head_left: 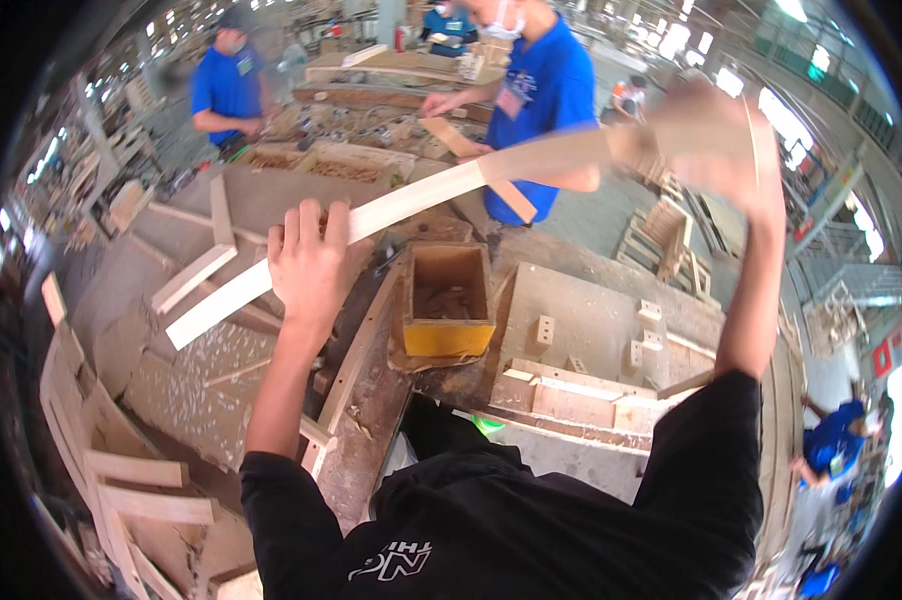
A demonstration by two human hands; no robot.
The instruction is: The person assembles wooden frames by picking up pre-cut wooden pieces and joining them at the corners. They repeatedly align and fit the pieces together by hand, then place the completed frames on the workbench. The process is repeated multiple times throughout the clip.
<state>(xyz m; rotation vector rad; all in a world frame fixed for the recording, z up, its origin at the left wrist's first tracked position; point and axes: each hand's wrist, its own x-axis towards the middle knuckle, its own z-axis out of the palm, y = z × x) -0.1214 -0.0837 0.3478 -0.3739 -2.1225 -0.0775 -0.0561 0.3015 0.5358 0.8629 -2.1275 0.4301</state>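
A long, pale wooden slat (421, 195) slants up across the view from lower left to upper right. My left hand (311, 255) is closed over it near its lower left end, fingers wrapped over the top edge. My right hand (706, 150) is raised at the slat's upper right end and smeared by motion. Its fingers cannot be made out, nor whether they grip the slat. Below the slat, on the bench in front of me, stands an open wooden box (449, 338) with a yellow lower front and some brown bits inside.
A flat wooden board (561, 310) with small drilled blocks lies right of the box. At the left are loose wooden pieces (196, 275) and a bin of slats (136, 470). A co-worker in blue (541, 90) stands across the bench holding a board; another person (228, 90) works farther left.
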